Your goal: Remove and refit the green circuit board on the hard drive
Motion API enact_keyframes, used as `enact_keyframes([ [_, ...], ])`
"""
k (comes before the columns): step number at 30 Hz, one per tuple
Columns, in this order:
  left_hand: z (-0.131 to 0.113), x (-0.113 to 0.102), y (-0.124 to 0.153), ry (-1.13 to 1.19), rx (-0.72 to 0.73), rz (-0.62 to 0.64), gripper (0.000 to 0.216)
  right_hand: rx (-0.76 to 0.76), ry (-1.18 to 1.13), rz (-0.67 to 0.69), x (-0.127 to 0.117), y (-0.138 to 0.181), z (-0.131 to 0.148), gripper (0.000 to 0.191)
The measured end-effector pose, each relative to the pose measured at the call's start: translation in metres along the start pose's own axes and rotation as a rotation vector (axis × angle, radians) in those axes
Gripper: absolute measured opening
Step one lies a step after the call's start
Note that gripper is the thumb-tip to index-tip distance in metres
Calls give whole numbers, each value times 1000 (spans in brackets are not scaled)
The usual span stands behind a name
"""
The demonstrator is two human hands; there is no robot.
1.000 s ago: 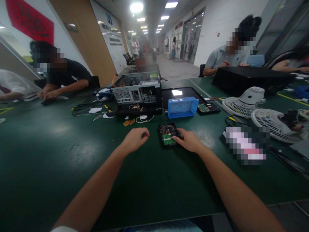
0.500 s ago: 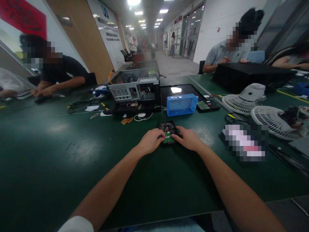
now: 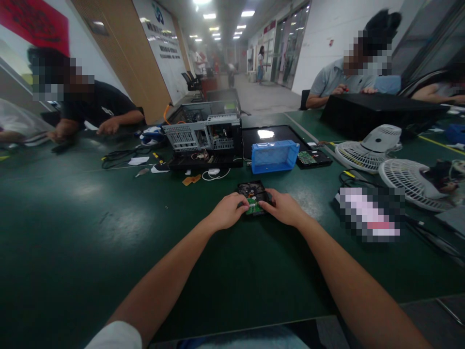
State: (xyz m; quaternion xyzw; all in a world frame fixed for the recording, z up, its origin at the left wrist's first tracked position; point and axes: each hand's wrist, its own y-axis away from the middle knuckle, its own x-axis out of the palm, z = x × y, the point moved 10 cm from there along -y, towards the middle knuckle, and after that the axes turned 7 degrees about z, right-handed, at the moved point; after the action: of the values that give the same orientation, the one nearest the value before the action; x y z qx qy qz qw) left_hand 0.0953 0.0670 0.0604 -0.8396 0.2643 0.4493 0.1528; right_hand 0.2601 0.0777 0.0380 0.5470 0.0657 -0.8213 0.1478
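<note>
A black hard drive [image 3: 250,188] with a green circuit board on its near part lies on the green table in front of me. My left hand [image 3: 229,211] grips its left side, thumb and fingers pinched at the board's edge. On the opposite side my right hand [image 3: 284,207] is closed around the drive's edge, with the thumb on the board. The undersides of the fingers are hidden. Beyond the drive stands a blue plastic bin [image 3: 275,157], apart from both hands.
An opened computer case [image 3: 203,133] stands at the back, with a white cable [image 3: 216,175] and brown scraps [image 3: 191,180] before it. White fan parts [image 3: 366,149] and a blurred-out object [image 3: 370,213] lie to the right. Other people sit across the table, left and right.
My hands and the hard drive have barely moved; the view has shifted slightly. At the left, the co-worker's hands have moved apart.
</note>
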Motion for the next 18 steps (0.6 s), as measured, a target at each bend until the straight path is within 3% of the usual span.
enact_keyframes([
  [6, 5, -12, 1, 53, -12, -52, 12, 7, 4, 16, 0, 0, 0, 63],
  [11, 12, -45, 10, 101, -71, -273, 29, 17, -14, 29, -1, 1, 1, 62],
  [14, 15, -63, 15, 193, -30, -399, 40, 17, -25, 42, 0, 1, 1, 63],
  [18, 17, -71, 14, 396, 80, -429, 37, 12, -24, 33, -1, 1, 1, 63],
])
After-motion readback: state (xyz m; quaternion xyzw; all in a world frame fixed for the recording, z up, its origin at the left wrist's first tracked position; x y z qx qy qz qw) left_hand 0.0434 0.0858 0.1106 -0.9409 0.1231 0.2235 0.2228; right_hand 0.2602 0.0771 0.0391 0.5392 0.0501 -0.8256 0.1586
